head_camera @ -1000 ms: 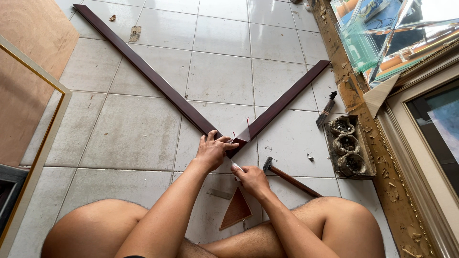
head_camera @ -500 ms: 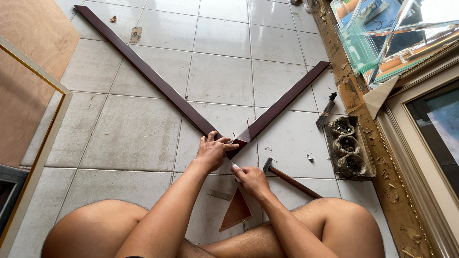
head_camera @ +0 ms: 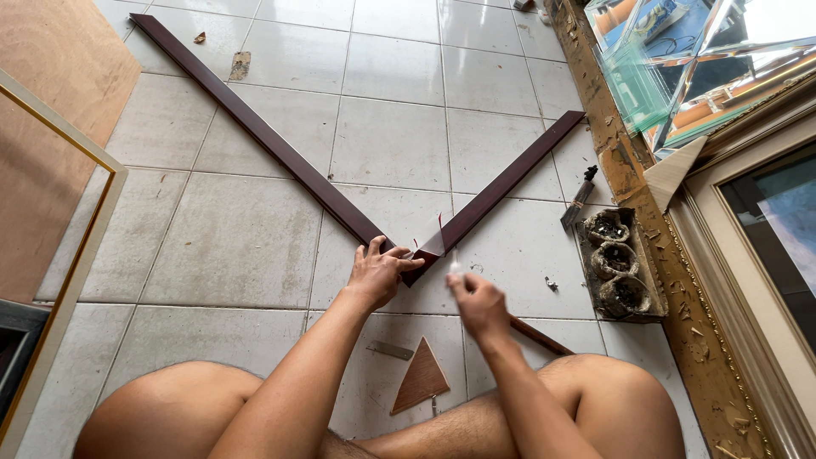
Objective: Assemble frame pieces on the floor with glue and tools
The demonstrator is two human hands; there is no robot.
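Two dark frame strips [head_camera: 255,127], one wooden triangle [head_camera: 421,378], three cups [head_camera: 614,259].

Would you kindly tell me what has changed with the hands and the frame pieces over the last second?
The right hand has lifted off the tool handle on the floor and risen beside the corner joint, apparently pinching something small and pale. The left hand stays pressed on the joint; both dark frame strips lie unmoved.

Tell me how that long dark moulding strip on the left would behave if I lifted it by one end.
The long dark strip looks rigid, so it would probably stay straight. Being so long, its far end would likely drag across the tiled floor. The left hand presses its near end.
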